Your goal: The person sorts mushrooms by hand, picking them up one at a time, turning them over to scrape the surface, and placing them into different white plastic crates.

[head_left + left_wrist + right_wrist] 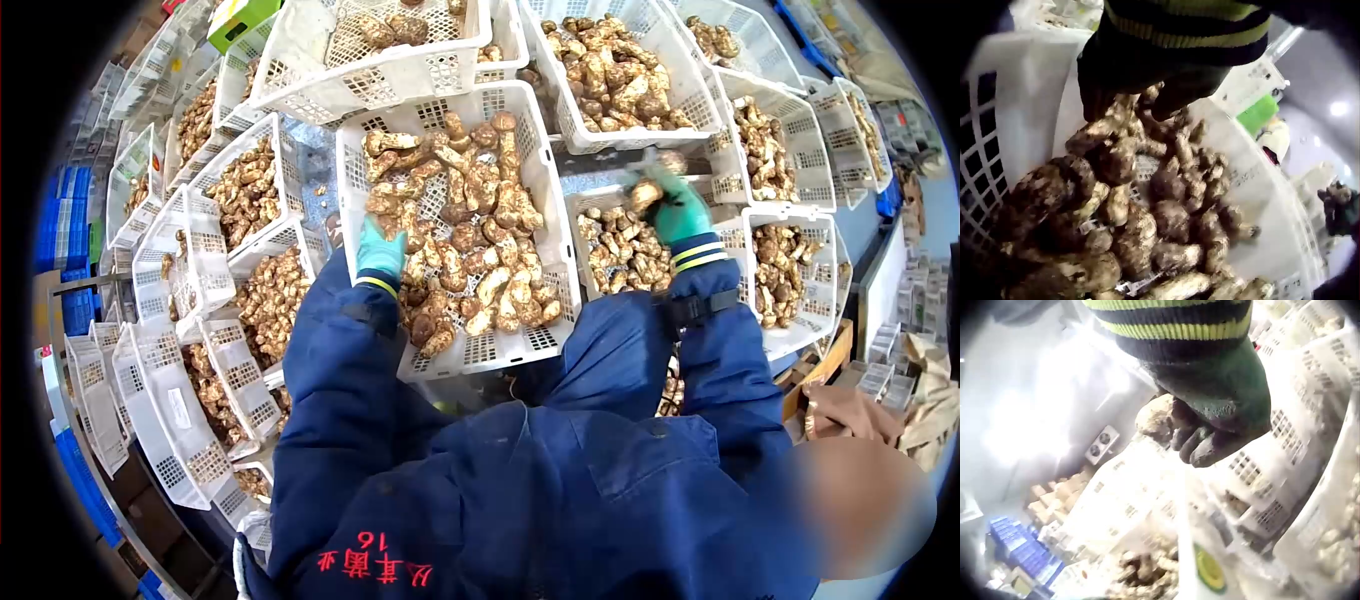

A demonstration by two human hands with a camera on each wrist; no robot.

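Observation:
A white basket (pixel 415 365) of brown-and-cream mushrooms (pixel 483 185) lies in front of the person. Inside its left side is the green-gloved left hand (pixel 383 250), thumb and fingers apart over the mushrooms. In the left wrist view the dark left hand (pixel 1154 75) reaches down to mushrooms (pixel 1172 219); its fingertip contact is unclear. The gloved right hand (pixel 680 208) grips a mushroom (pixel 645 194) above a smaller-looking basket of mushrooms (pixel 625 250) to the right. The right wrist view shows the right hand (pixel 1210 412) with curled fingers around a pale mushroom (pixel 1157 417).
Several white baskets of mushrooms stand close on both sides, including a stack at the left (pixel 170 420). A basket (pixel 370 80) overhangs the top of the central one, and another (pixel 640 135) stands beyond the right hand. Blue crates (pixel 1022 550) show farther off.

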